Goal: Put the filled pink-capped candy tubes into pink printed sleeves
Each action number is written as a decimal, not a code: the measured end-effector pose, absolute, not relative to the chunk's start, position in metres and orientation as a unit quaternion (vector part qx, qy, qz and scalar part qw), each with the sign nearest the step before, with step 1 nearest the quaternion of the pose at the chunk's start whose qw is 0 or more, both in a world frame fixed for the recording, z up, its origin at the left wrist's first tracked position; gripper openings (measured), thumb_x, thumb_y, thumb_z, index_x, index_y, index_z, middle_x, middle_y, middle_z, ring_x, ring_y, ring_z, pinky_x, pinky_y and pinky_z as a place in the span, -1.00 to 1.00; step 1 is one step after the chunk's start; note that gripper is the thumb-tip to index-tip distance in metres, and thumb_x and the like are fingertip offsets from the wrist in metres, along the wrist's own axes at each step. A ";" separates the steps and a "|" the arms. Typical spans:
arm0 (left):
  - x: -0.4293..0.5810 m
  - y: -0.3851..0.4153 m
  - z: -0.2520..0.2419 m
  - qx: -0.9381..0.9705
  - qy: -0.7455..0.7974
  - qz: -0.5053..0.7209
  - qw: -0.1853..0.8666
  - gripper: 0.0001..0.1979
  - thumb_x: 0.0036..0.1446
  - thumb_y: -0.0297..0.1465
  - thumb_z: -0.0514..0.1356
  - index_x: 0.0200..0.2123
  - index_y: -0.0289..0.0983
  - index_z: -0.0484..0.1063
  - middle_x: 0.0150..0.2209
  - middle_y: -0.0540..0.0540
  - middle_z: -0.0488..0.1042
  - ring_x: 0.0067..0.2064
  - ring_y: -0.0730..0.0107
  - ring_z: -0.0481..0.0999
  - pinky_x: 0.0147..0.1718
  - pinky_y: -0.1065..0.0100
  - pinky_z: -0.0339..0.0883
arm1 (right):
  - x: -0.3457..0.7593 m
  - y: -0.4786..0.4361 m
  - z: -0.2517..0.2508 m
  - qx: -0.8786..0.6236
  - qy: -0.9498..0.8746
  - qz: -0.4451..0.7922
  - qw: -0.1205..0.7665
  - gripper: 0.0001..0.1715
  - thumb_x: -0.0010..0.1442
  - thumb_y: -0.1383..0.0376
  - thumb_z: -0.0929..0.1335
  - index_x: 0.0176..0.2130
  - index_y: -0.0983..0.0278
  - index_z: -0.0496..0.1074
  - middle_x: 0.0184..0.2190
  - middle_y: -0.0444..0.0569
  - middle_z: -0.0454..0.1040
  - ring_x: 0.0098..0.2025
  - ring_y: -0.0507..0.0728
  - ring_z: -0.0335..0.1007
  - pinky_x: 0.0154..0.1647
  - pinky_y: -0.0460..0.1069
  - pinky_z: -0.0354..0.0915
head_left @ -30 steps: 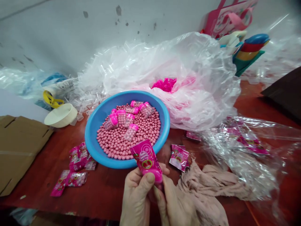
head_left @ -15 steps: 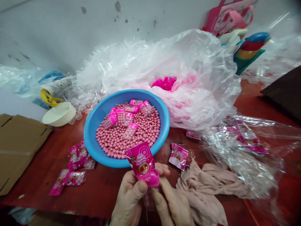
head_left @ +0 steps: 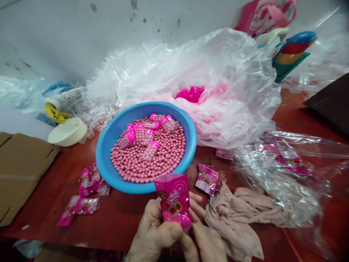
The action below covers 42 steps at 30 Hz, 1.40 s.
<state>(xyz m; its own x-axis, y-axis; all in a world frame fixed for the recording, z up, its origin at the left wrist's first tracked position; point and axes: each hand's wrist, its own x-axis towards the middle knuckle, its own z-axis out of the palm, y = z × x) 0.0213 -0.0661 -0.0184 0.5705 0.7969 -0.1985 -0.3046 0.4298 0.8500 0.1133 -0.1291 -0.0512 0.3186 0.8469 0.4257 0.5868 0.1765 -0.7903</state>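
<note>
L hand (head_left: pixel 152 233) & R hand (head_left: pixel 207 243) pressed together, pinching pink foil pouch (head_left: pixel 174 200) just off blue plastic basin (head_left: pixel 101 163) rim. Risk: slack pinch drops pouch onto pink beads (head_left: pixel 163 160), scattering them.

Along the back runs a scuffed grey wall (head_left: pixel 68 36), and below it a red table (head_left: pixel 49 218) takes all the clutter. A big clear plastic bag (head_left: pixel 231 72) slumps across the middle, with a bright pink bundle (head_left: pixel 191 94) showing in its folds. At the left, a flattened cardboard sheet (head_left: pixel 21 171) lies on the table edge, just beside a tilted cream bowl (head_left: pixel 67 131) and a yellow loop (head_left: pixel 56 112). Up at the right, a pink printed bag (head_left: pixel 264 14) sits behind stacked coloured plastic pieces (head_left: pixel 296 51). A crumpled beige cloth (head_left: pixel 234 218) lies at the front, and a dark board (head_left: pixel 329 98) juts in at the right edge
</note>
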 end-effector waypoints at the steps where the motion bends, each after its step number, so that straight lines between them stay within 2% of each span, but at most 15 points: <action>1: 0.020 -0.066 -0.020 0.397 0.301 0.350 0.793 -0.69 -0.07 -0.18 0.33 -0.28 -0.24 0.62 -0.26 -0.24 0.61 -0.21 -0.05 0.56 -0.30 0.17 0.42 | 0.114 -0.130 -0.050 -0.632 -0.569 0.125 0.511 -0.49 0.37 0.13 0.08 0.00 0.29 0.43 -0.42 0.05 0.63 -0.50 0.15 0.58 -0.52 -0.09 0.49; 4: 0.018 -0.068 -0.025 0.366 0.312 0.364 0.797 -0.72 -0.08 -0.19 0.33 -0.30 -0.22 0.61 -0.20 -0.22 0.59 -0.24 0.03 0.56 -0.42 0.28 0.40 | 0.114 -0.129 -0.048 -0.632 -0.567 0.132 0.512 -0.54 0.36 0.13 0.11 -0.01 0.25 0.45 -0.54 -0.04 0.59 -0.59 0.12 0.54 -0.57 -0.10 0.47; 7: 0.020 -0.071 -0.027 0.341 0.334 0.372 0.796 -0.72 -0.04 -0.16 0.31 -0.35 -0.25 0.60 -0.25 -0.22 0.60 -0.27 0.09 0.56 -0.48 0.35 0.37 | 0.112 -0.124 -0.051 -0.608 -0.561 0.160 0.539 -0.62 0.36 0.18 0.13 -0.06 0.23 0.43 -0.59 -0.12 0.55 -0.59 0.08 0.52 -0.54 -0.14 0.44; 11: 0.029 -0.072 -0.026 0.296 0.368 0.430 0.769 -0.70 -0.04 -0.13 0.31 -0.36 -0.25 0.59 -0.37 -0.17 0.60 -0.21 0.09 0.54 -0.23 0.23 0.40 | 0.107 -0.120 -0.059 -0.591 -0.546 0.216 0.553 -0.67 0.35 0.17 0.16 -0.12 0.26 0.39 -0.48 -0.08 0.56 -0.53 0.04 0.52 -0.44 -0.14 0.43; 14: 0.034 -0.070 -0.024 0.271 0.399 0.444 0.755 -0.81 0.02 -0.24 0.28 -0.44 -0.25 0.57 -0.42 -0.14 0.59 -0.15 0.11 0.52 -0.13 0.22 0.35 | 0.106 -0.121 -0.059 -0.602 -0.541 0.242 0.535 -0.50 0.32 -0.02 0.12 -0.18 0.24 0.42 -0.44 -0.06 0.58 -0.46 0.08 0.55 -0.40 -0.12 0.45; 16: 0.035 -0.068 -0.024 0.272 0.401 0.442 0.755 -0.84 0.01 -0.28 0.29 -0.45 -0.25 0.58 -0.44 -0.13 0.59 -0.12 0.09 0.51 -0.09 0.21 0.33 | 0.105 -0.122 -0.057 -0.624 -0.543 0.227 0.514 -0.48 0.30 -0.06 0.12 -0.16 0.22 0.42 -0.47 -0.07 0.57 -0.48 0.09 0.55 -0.45 -0.13 0.45; 19: 0.035 -0.066 -0.025 0.318 0.379 0.429 0.756 -0.85 -0.04 -0.30 0.31 -0.48 -0.28 0.59 -0.45 -0.15 0.59 -0.09 0.04 0.48 -0.06 0.22 0.28 | 0.100 -0.124 -0.061 -0.645 -0.560 0.167 0.493 -0.53 0.36 0.08 0.08 -0.10 0.25 0.40 -0.51 -0.03 0.56 -0.57 0.10 0.51 -0.58 -0.12 0.42; 22: 0.033 -0.065 -0.028 0.359 0.351 0.392 0.771 -0.85 -0.09 -0.30 0.32 -0.53 -0.27 0.57 -0.50 -0.15 0.59 -0.11 0.03 0.48 -0.08 0.21 0.26 | 0.092 -0.125 -0.078 -0.651 -0.582 0.095 0.478 -0.48 0.36 0.13 0.02 -0.04 0.30 0.38 -0.56 -0.02 0.54 -0.69 0.10 0.44 -0.76 -0.11 0.33; 25: 0.030 -0.065 -0.032 0.394 0.320 0.364 0.781 -0.83 -0.11 -0.27 0.32 -0.56 -0.26 0.55 -0.52 -0.17 0.60 -0.15 -0.01 0.50 -0.07 0.13 0.24 | 0.087 -0.125 -0.095 -0.648 -0.599 0.073 0.465 -0.42 0.35 0.10 -0.02 -0.19 0.27 0.43 -0.64 -0.03 0.51 -0.76 0.09 0.39 -0.87 -0.10 0.23; 27: 0.029 -0.066 -0.033 0.405 0.307 0.354 0.785 -0.83 -0.10 -0.27 0.31 -0.55 -0.25 0.56 -0.53 -0.17 0.60 -0.12 -0.03 0.49 -0.03 0.09 0.22 | 0.089 -0.124 -0.095 -0.648 -0.602 0.068 0.461 -0.40 0.35 0.09 -0.03 -0.27 0.25 0.43 -0.65 -0.03 0.50 -0.75 0.10 0.41 -0.86 -0.10 0.23; 29: 0.027 -0.068 -0.032 0.388 0.307 0.359 0.791 -0.82 -0.08 -0.25 0.31 -0.52 -0.26 0.57 -0.48 -0.18 0.60 -0.08 -0.04 0.47 -0.01 0.08 0.21 | 0.094 -0.123 -0.086 -0.651 -0.601 0.079 0.457 -0.42 0.36 0.09 -0.03 -0.25 0.23 0.41 -0.64 -0.06 0.50 -0.72 0.09 0.44 -0.82 -0.11 0.26; 34: 0.020 -0.071 -0.024 0.308 0.434 0.378 0.758 -0.64 -0.07 -0.11 0.31 -0.29 -0.25 0.61 -0.27 -0.19 0.63 -0.07 0.06 0.50 -0.01 0.19 0.28 | 0.103 -0.119 -0.058 -0.636 -0.573 0.223 0.467 -0.54 0.37 0.07 0.06 -0.26 0.23 0.36 -0.66 -0.13 0.50 -0.73 0.04 0.42 -0.77 -0.16 0.25; 38: 0.020 -0.067 -0.022 0.322 0.439 0.387 0.744 -0.73 0.00 -0.19 0.28 -0.41 -0.29 0.62 -0.33 -0.19 0.63 -0.03 0.10 0.48 0.05 0.26 0.23 | 0.102 -0.118 -0.055 -0.635 -0.564 0.229 0.476 -0.57 0.36 0.11 0.08 -0.25 0.23 0.39 -0.64 -0.10 0.52 -0.69 0.06 0.46 -0.69 -0.16 0.33; 42: 0.026 -0.071 -0.023 0.349 0.456 0.389 0.720 -0.69 0.02 -0.15 0.26 -0.45 -0.28 0.62 -0.36 -0.21 0.63 0.03 0.04 0.43 0.06 0.24 0.21 | 0.104 -0.123 -0.056 -0.649 -0.573 0.197 0.461 -0.59 0.34 0.13 0.12 -0.12 0.24 0.44 -0.69 -0.11 0.51 -0.77 0.06 0.37 -0.78 -0.16 0.29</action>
